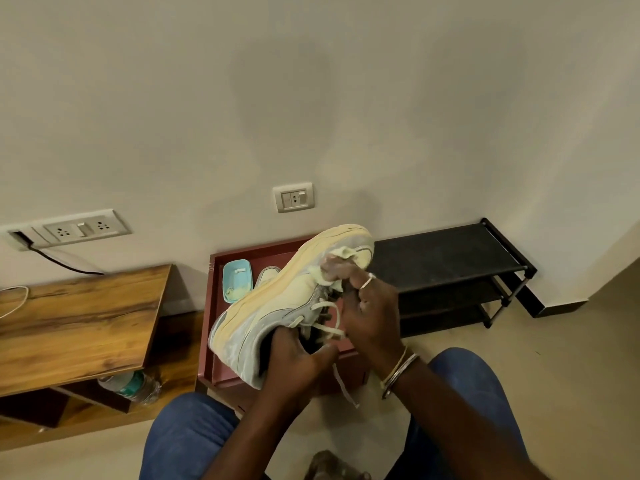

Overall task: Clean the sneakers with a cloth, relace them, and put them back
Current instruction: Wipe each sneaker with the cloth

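Observation:
A cream and grey sneaker (277,306) is held up on its side, sole towards the wall, above a dark red tray (214,306). My left hand (298,362) grips its heel opening. My right hand (367,313) presses a crumpled pale cloth (337,266) against the upper near the toe. Loose cream laces (329,327) hang by the tongue, one end dangling below. The second sneaker (266,273) lies in the tray, mostly hidden behind the held one.
A light blue dish (236,278) sits in the tray. A black shoe rack (450,271) stands to the right against the wall. A wooden table (76,327) is on the left, with a plastic bottle (133,386) underneath. My knees in jeans are below.

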